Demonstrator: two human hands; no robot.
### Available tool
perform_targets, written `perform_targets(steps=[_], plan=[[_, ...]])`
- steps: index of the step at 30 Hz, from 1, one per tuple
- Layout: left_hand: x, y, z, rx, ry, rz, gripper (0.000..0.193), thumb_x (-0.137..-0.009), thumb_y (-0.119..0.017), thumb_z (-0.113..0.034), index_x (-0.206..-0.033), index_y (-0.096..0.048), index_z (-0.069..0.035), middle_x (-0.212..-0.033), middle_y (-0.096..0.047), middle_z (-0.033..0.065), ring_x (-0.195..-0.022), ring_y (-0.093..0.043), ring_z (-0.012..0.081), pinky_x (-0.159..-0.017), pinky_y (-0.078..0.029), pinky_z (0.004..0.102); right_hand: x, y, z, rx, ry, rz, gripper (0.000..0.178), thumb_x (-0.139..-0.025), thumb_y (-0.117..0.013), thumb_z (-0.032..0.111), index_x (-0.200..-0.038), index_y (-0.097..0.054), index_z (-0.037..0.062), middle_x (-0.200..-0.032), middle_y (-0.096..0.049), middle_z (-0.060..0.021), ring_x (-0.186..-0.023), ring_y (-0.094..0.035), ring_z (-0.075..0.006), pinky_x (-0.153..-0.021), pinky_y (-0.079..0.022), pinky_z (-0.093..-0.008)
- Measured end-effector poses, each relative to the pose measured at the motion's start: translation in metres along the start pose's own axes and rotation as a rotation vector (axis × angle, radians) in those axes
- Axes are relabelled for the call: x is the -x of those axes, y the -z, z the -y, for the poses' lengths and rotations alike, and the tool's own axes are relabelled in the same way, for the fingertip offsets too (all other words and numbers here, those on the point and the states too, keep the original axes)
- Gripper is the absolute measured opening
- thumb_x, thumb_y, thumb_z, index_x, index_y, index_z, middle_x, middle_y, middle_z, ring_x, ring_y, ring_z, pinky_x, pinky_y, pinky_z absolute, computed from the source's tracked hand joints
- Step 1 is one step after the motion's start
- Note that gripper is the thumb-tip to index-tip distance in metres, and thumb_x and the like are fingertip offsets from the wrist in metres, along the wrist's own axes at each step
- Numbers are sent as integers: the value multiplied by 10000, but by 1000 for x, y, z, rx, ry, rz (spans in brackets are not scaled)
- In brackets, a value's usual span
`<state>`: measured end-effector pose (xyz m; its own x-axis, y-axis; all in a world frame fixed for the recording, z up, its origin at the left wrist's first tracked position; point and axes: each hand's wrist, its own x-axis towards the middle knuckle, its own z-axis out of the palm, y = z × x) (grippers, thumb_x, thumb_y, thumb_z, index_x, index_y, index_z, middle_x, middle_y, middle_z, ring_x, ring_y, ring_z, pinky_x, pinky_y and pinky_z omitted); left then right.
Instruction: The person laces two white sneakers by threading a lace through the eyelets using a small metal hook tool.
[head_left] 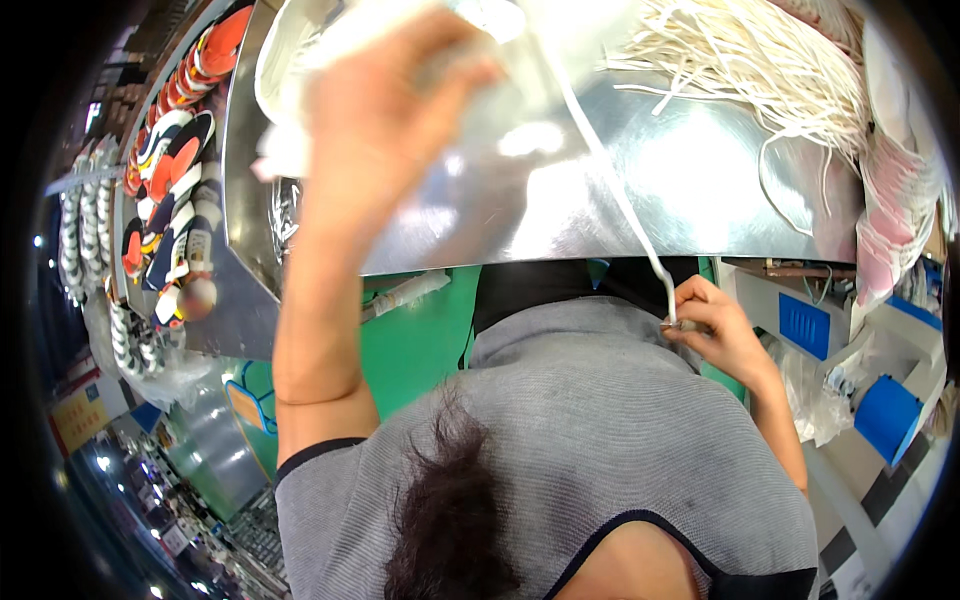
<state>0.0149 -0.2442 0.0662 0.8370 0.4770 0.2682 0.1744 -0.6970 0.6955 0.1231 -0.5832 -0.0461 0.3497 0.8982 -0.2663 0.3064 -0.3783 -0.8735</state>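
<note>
The cord point(618, 190) is white, the heaped laces point(740, 70) cream — the shirt point(610, 420) finely ribbed grey.

Right hand point(722, 330) pinches a white cord point(609, 172) — left hand point(385, 115) blurs above metal table point(705, 200).

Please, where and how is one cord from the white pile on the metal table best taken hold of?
Probably the stray cord, close to its loose end, with the grip coming from the person's near side and closing across it. It is thin and curls out of the white pile toward the near edge of the metal table, apart from the tangled others.
</note>
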Motion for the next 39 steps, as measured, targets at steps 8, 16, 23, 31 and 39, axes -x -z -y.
perform_targets(steps=[8, 16, 23, 31, 39], plan=[[40, -64, 31, -424, 4, 455, 254, -927, -635, -285, -1085, -693, -95, -852, -706, 148, -774, -681, 322, -725, -518, 382, -118, 3, 59, -464, 113, -250, 182, -855, -737, 81, -1015, -722, -5, -892, -707, -44, -831, -637, -96, -746, -503, -213], [31, -61, 6, -293, 102, 432, 267, -946, -611, -269, -1055, -708, -45, -854, -714, 149, -730, -668, 320, -696, -508, 379, -173, -23, 46, -603, 107, -331, 253, -827, -754, 113, -1068, -698, 62, -873, -713, -39, -807, -611, -69, -726, -491, -241], [31, -91, 33, -176, 198, 276, 240, -909, -648, -314, -899, -741, -93, -730, -702, 85, -653, -670, 266, -608, -502, 362, -161, -19, 45, -552, 101, -427, 309, -904, -701, 191, -1136, -584, 24, -931, -706, -91, -772, -653, -132, -692, -508, -269], [28, -91, 35, -176, 122, 231, 211, -892, -679, -280, -889, -740, -78, -708, -698, 75, -640, -673, 237, -595, -495, 332, -118, -23, 39, -299, 186, -347, 124, -922, -625, 72, -953, -547, -20, -772, -694, -157, -695, -688, -254, -633, -516, -325], [22, -85, 33, -89, 144, 352, 197, -864, -713, -231, -934, -730, -47, -786, -711, 124, -694, -691, 258, -642, -517, 339, -125, -27, 34, -142, 157, -367, 116, -919, -621, 88, -932, -554, -6, -739, -676, -147, -643, -663, -299, -595, -506, -368]])
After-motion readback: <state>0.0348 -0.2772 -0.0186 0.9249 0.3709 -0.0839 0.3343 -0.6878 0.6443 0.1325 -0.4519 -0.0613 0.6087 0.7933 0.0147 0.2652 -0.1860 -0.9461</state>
